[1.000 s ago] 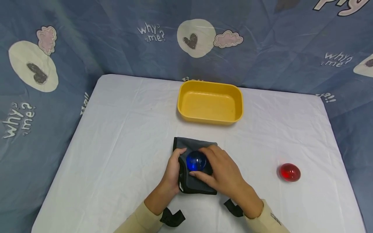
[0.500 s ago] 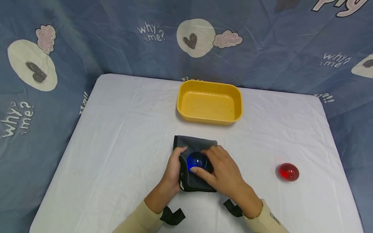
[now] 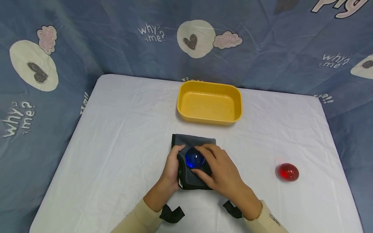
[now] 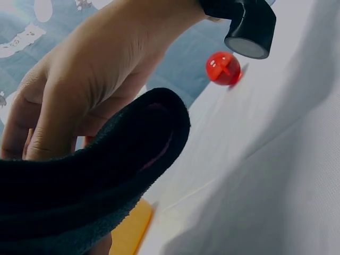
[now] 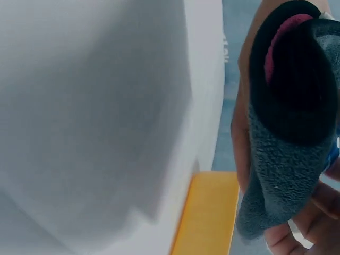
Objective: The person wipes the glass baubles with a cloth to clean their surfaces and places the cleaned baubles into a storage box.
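Observation:
A folded grey cloth [image 3: 193, 140] with black edging lies across my left hand [image 3: 171, 166], which grips its left side with the thumb on top. In the right wrist view, the underside of the cloth [image 5: 287, 170] looks fuzzy, with a pink strip inside the fold, and it hangs above the table. A clear blue ball [image 3: 194, 158] sits against the top of the cloth. My right hand [image 3: 224, 168] holds the ball between the thumb at its near side and the fingers at its far side. The left wrist view has the dark cloth [image 4: 106, 180] below my right hand [image 4: 95, 74].
A yellow tray [image 3: 209, 121] stands at the back of the white-covered table [image 3: 131, 145], beyond the cloth. A clear red ball [image 3: 288, 172] rests on the table to the right. Black straps [image 3: 172, 215] hang at both wrists. Blue printed fabric [image 3: 116, 38] surrounds the table.
Both hands, the cloth and the blue ball have shifted slightly away from the person. The right thumb has moved off the ball's front to its near edge. Tray and red ball stay put.

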A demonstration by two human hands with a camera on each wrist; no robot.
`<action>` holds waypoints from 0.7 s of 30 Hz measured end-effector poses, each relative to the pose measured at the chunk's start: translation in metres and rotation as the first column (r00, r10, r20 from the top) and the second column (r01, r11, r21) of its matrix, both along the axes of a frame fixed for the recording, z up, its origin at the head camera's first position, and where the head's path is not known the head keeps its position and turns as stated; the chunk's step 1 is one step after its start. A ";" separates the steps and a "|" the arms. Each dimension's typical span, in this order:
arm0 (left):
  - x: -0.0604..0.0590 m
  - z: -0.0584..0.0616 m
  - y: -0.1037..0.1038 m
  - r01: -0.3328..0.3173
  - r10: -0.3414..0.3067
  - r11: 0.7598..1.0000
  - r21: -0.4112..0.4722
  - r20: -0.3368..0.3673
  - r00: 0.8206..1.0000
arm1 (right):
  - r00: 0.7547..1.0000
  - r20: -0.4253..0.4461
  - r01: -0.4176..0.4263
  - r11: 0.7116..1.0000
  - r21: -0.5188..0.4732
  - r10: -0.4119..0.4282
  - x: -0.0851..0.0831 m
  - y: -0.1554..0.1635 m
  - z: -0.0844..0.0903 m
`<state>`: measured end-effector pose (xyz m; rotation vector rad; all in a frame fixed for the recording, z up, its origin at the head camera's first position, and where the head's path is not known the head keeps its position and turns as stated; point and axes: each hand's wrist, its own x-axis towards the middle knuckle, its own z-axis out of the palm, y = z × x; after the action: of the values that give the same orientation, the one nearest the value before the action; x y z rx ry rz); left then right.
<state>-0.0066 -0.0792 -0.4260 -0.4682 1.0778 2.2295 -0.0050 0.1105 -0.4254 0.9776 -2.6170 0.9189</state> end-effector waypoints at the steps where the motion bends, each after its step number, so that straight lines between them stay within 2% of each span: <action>1: 0.000 0.000 0.000 -0.002 0.002 1.000 -0.007 -0.001 1.000 | 1.000 0.008 0.010 1.000 -0.007 -0.010 0.000 0.000 0.000; 9: 0.001 -0.002 0.003 -0.010 0.010 1.000 -0.023 -0.011 1.000 | 0.996 0.046 0.075 0.996 -0.055 -0.073 0.000 -0.003 -0.001; 17: 0.002 -0.002 0.005 -0.006 0.006 1.000 -0.013 -0.002 1.000 | 0.993 0.033 0.113 0.992 -0.052 -0.111 -0.001 -0.005 -0.004; 21: 0.000 -0.002 0.005 -0.022 0.022 1.000 -0.015 -0.015 1.000 | 0.994 0.045 0.104 0.994 -0.032 -0.103 0.001 -0.004 -0.003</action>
<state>-0.0062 -0.0745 -0.4280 -0.4721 1.1033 2.2486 -0.0037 0.1066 -0.4288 0.8140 -2.6504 0.9669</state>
